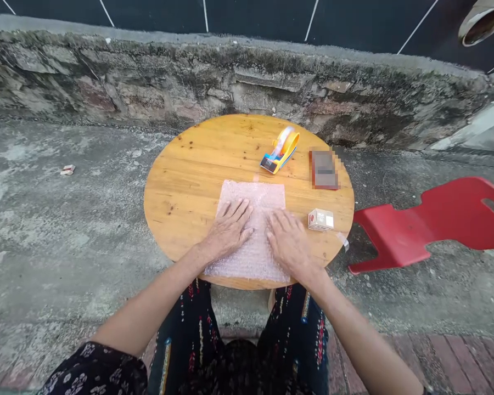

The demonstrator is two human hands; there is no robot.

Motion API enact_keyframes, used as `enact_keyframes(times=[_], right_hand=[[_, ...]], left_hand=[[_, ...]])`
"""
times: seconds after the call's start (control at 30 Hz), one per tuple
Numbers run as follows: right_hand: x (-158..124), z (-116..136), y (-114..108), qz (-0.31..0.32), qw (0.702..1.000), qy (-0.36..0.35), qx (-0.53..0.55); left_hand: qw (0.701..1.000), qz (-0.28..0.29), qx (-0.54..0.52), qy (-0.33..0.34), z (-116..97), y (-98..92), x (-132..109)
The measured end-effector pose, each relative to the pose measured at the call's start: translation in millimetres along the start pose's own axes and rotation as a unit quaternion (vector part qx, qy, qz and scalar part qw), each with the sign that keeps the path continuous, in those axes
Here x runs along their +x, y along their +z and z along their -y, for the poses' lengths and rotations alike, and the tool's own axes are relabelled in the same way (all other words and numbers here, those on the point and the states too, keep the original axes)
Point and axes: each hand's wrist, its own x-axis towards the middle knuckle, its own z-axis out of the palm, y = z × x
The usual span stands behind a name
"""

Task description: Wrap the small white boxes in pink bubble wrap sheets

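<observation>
A sheet of pinkish bubble wrap [253, 258] lies flat near the front edge of a round wooden table [185, 192]. My left hand [229, 230] rests palm down on its left half, fingers spread. On its right half my right hand [288, 240] lies flat too, fingers stretched out. Neither hand holds anything. Just right of my right hand stands a small white box [320, 219]. Beyond the wrap sits a yellow and blue tape dispenser [280, 151] with a roll of clear tape.
A blurred, red-edged flat object [324, 169] lies at the table's right. A strip of clear tape [343, 240] hangs off the right edge. Right of the table is a red plastic chair [411, 225]. Behind runs a low stone wall [168, 88]. A small crumpled packet [68, 170] lies on the ground.
</observation>
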Motion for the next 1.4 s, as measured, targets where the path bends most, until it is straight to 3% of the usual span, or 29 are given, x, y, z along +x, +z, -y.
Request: enact_keyframes(times=[0.13,0.3,0.5,0.63,0.77,0.87,1.03,1.13,1.3,1.4], right_hand=[[-14,12,3,0.031,0.995,-0.089,0.022],[-31,-6,-12,0.02,1.0,-0.001,0.001],[9,13,-5,0.002,0.999,-0.03,0.023],[21,9,7,0.012,0.998,-0.044,0.039],[15,2,10,0.006,0.999,-0.04,0.034],[14,4,10,0.01,0.999,-0.041,0.028],[15,2,3,0.013,0.997,-0.068,0.019],[8,-7,-7,0.021,0.996,-0.087,0.009],[-15,1,-21,0.021,0.999,-0.034,-0.005],[-31,20,-22,0.05,0.993,-0.098,0.031]], left_hand=[[1.0,0.002,0.001,-0.006,0,-1.9,0],[1.0,0.013,0.0,-0.002,0,-3.0,1],[1.0,0.014,0.007,-0.004,-1,-2.8,1],[0.999,0.022,0.025,-0.009,18,-6.7,-7],[0.994,0.01,0.055,-0.097,36,-17.0,-25],[0.991,-0.003,0.051,-0.12,23,-23.8,-39],[0.999,0.035,-0.001,0.003,-7,-19.5,-55],[0.999,0.039,-0.008,0.0,-5,-14.1,-59],[0.999,0.033,-0.006,-0.007,-3,-12.3,-58],[1.0,0.019,-0.001,-0.016,-7,-13.0,-56]])
